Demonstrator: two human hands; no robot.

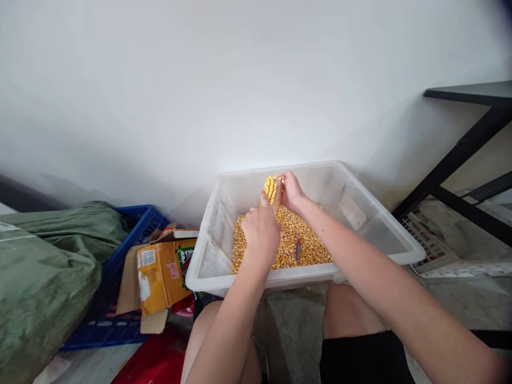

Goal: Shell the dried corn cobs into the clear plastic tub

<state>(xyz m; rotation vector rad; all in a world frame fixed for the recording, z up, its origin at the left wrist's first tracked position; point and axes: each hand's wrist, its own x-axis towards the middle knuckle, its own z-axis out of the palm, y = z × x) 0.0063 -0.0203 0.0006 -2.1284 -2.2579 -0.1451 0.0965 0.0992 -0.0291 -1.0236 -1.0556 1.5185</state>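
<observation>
An ear of corn (272,189), partly stripped so that bare cob shows along its right side, is held up over a translucent plastic bin (380,224). My left hand (260,229) grips its lower end, with a finger pointing up along the kernels. Around the upper right side of the ear, my right hand (293,191) is closed, its fingertips partly hidden behind the cob. Loose corn kernels (288,253) cover the bottom of the bin. Among them lies a small dark, brownish object (298,249) with a narrow tip; its kind is unclear.
Left of the bin are a torn orange cardboard box (164,277) and a blue plastic crate (108,298) under a green sack (52,272). A black metal frame (460,149) and a white basket (436,250) stand at the right. A white wall rises behind.
</observation>
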